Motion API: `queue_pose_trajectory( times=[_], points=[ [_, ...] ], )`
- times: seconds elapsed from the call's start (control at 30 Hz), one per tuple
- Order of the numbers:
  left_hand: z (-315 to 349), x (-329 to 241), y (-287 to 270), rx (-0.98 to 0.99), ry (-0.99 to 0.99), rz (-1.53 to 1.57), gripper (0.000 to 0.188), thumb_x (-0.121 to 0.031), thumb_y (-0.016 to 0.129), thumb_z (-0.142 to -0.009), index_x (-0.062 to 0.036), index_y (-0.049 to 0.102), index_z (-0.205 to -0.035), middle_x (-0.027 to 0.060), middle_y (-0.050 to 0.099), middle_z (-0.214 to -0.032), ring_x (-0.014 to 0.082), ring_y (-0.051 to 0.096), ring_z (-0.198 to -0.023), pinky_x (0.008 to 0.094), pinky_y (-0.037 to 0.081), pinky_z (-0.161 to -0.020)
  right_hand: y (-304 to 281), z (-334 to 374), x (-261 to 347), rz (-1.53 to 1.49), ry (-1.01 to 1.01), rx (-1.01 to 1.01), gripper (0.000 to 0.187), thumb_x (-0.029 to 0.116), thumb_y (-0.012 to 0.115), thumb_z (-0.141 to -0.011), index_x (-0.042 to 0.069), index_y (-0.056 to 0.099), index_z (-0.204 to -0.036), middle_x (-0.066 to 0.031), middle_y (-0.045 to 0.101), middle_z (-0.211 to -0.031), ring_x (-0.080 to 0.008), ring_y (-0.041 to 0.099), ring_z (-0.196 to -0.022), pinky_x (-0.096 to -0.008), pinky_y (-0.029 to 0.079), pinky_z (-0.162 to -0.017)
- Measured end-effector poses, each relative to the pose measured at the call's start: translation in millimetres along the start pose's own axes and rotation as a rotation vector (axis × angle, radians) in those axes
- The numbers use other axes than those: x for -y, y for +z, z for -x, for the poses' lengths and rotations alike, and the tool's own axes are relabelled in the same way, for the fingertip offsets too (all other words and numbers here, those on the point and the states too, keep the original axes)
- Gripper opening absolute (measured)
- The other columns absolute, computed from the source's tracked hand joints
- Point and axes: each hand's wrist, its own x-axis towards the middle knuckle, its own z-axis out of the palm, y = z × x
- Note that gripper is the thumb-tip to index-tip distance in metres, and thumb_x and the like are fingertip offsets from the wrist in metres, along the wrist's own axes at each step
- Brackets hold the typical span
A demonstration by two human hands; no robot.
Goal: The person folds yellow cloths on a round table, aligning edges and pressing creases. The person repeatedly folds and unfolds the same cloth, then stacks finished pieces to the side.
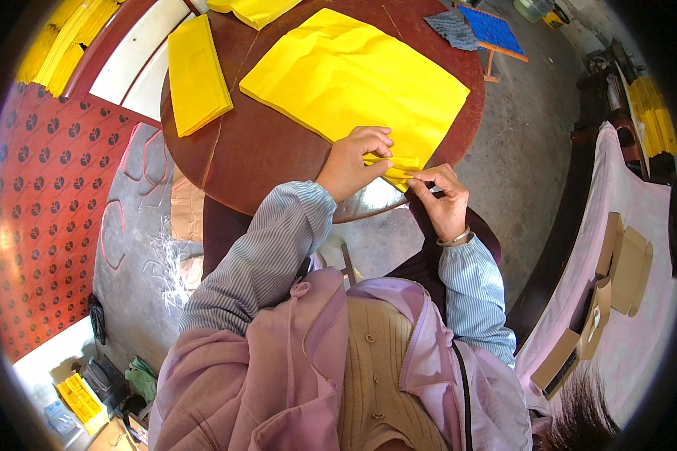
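Observation:
A large sheet stack of bright yellow material (361,71) lies across the round brown table (278,161), its near corner reaching the front edge. At that corner my left hand (359,159) pinches a narrow folded yellow strip (400,163) between thumb and fingers. My right hand (442,199) grips the strip's other end with thumb and forefinger, just right of the left hand. Whether the strip is part of the large piece or separate, I cannot tell. Farther left on the table rests a folded yellow bundle (198,79).
More yellow material (254,9) lies at the table's far edge. A blue-topped stool (493,30) stands beyond, at the right. Open cardboard boxes (628,270) sit on a pale cloth-covered surface (647,353) at the right. Pink cords and white strands (165,263) litter the floor at left.

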Motion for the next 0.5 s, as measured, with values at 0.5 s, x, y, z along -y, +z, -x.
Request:
queue_pose_trajectory(
  times=[0.5],
  points=[
    [-1.3,-1.4,-1.7,0.028,0.026,-0.031,0.016,-0.001,0.082,-0.084,-0.0027,0.071,-0.096,0.0138,0.073,-0.122,0.0306,0.064,-0.133,0.039,0.051,-0.112,5.4,3.6,-6.0,-0.097,0.108,-0.037,0.019,0.0,0.089,-0.081,0.003,0.078,-0.097,-0.0028,0.07,-0.083,-0.0152,0.064,-0.079,-0.0302,0.051,-0.074]
  ],
)
